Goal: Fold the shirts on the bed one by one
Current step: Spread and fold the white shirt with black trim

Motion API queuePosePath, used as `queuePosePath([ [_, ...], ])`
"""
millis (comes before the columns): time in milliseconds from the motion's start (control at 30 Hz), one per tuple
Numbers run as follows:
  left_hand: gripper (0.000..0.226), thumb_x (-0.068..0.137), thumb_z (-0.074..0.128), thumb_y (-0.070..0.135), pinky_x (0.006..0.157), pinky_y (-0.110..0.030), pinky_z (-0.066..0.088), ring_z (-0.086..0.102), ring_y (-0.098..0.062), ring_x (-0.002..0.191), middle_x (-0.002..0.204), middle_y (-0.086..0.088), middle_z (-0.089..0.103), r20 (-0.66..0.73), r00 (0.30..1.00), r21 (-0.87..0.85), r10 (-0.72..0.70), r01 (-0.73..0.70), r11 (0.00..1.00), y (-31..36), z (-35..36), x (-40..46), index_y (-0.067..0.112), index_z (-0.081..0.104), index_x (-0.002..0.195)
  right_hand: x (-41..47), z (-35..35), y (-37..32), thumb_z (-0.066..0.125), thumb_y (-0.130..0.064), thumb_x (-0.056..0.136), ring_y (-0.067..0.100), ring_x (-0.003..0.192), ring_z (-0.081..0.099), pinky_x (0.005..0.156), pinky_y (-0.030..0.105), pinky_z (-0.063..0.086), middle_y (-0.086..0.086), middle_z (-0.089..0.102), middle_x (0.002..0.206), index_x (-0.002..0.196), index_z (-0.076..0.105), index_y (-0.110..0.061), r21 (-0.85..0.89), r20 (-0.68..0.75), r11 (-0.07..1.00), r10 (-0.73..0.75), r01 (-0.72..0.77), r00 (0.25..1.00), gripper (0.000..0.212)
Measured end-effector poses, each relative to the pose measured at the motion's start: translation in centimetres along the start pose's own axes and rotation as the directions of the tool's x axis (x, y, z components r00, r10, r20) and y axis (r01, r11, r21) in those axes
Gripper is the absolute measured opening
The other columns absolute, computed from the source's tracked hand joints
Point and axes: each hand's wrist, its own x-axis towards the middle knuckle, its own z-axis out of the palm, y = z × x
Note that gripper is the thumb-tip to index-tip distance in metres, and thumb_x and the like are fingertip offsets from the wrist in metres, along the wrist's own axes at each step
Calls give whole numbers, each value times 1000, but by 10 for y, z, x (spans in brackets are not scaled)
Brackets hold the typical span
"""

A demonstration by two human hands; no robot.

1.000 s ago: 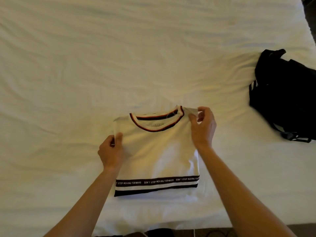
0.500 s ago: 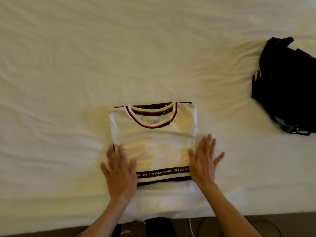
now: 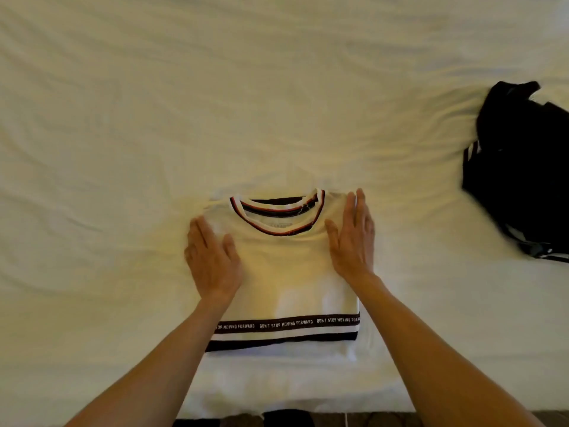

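A white sheeted bed [image 3: 154,118] fills nearly the whole frame, its cloth wrinkled in long shallow folds; its near edge runs along the bottom of the frame, with a dark strip of floor below it.

At the right edge of the frame, a little above mid-height, I see a black garment [image 3: 520,167] lying in a loose heap on the sheet, well apart from the rest; white stripes show on its left side, and I cannot tell what kind of garment it is.

At lower centre lies the white shirt [image 3: 289,272], folded into a neat rectangle, collar toward the top of the frame. The collar [image 3: 277,212] is a round neck edged in dark and red stripes. Across the lower part of the shirt runs a dark band [image 3: 286,324] printed "DON'T STOP MOVING FORWARD", with a second dark stripe just under it.

My left hand [image 3: 212,257] lies flat on the left shoulder of the shirt, fingers straight and together, thumb spread toward the centre, holding nothing. My right hand [image 3: 352,238] lies flat on the right shoulder beside the collar, fingers straight and pointing to the top of the frame, likewise holding nothing. Both bare forearms rise from the bottom corners.
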Motion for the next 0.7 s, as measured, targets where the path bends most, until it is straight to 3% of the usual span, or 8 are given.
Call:
queuePosePath([
  [67,57,101,47,39,107,-48,35,42,-40,129,143,-22,43,-16,995,-164,-96,92,982,1,-8,-8,0,39,143,-16,0,-7,42,-61,96,28,145,25,118,47,25,10,25,160,157,15,-15,295,52,927,225,-230,973,81],
  [133,53,98,51,48,95,-45,45,56,-36,110,119,-17,60,48,983,-279,-175,182,943,-7,-15,-14,2,56,124,-32,-2,-8,48,-73,87,30,129,46,106,45,41,9,50,141,146,37,-15,382,148,835,367,-395,918,83],
  [233,47,93,56,57,82,-43,50,62,-33,88,87,-6,66,159,961,-336,-225,267,903,-22,-23,-21,10,62,96,-44,-7,2,47,-84,76,27,101,60,85,41,49,2,62,109,118,54,-17,378,264,779,427,-500,865,79],
  [300,44,92,57,59,77,-41,48,61,-33,84,78,-1,62,187,962,-313,-197,248,917,-31,-22,-22,15,58,85,-45,-6,12,45,-84,74,23,97,61,84,42,50,-1,65,104,113,58,-21,405,308,759,412,-510,858,75],
  [400,51,84,57,68,79,-41,49,63,-29,84,81,-1,66,218,959,-319,-183,247,915,-37,-19,-16,18,62,87,-41,1,24,51,-79,77,18,102,62,88,40,51,-9,65,111,123,58,-32,453,344,715,411,-532,845,66],
  [500,66,74,60,77,84,-39,54,65,-24,90,94,-2,73,272,944,-351,-186,277,894,-36,-14,-8,17,72,99,-38,10,27,55,-82,73,15,100,60,86,37,50,-13,62,110,130,55,-35,466,312,722,407,-511,859,74],
  [567,66,81,61,72,80,-38,52,65,-28,92,96,-8,72,297,938,-357,-180,284,890,-34,-10,-8,10,71,99,-40,15,26,55,-77,79,17,101,60,87,37,50,-11,60,111,134,53,-31,473,302,722,406,-505,863,73],
  [700,53,101,45,51,75,-35,40,60,-39,100,102,-21,65,353,927,-305,-127,243,921,-21,-18,-16,1,62,100,-56,15,15,50,-54,97,24,104,60,86,34,45,1,64,110,133,55,-17,470,248,758,379,-453,891,52],
])
